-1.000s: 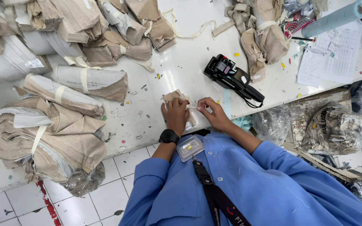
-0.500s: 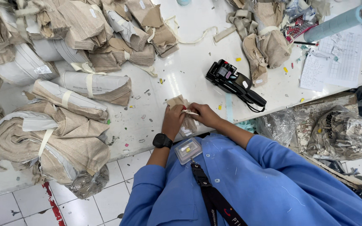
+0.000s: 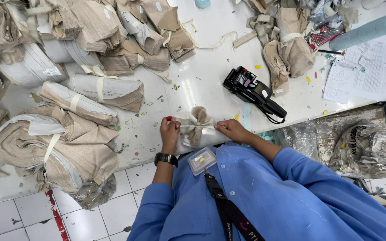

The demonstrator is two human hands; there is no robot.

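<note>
A small roll of beige fabric pieces (image 3: 198, 127) lies at the near edge of the white table (image 3: 202, 76), right in front of me. A pale cloth strip (image 3: 202, 126) is tied around it. My left hand (image 3: 169, 132) pinches the strip's left end, and my right hand (image 3: 229, 129) pinches the right end. The strip is stretched taut between both hands across the bundle. A black watch sits on my left wrist.
A black handheld label gun (image 3: 252, 92) lies just beyond my right hand. Many tied beige fabric bundles (image 3: 63, 143) are piled at the left and back. More bundles (image 3: 287, 53), paper sheets (image 3: 362, 71) and a blue-grey roll (image 3: 367, 30) sit at the right. Bagged scraps (image 3: 362, 147) are at the near right.
My hands have moved apart from on top of the bundle, pulling the tie strip's ends out to the left and right. The view has shifted slightly.
</note>
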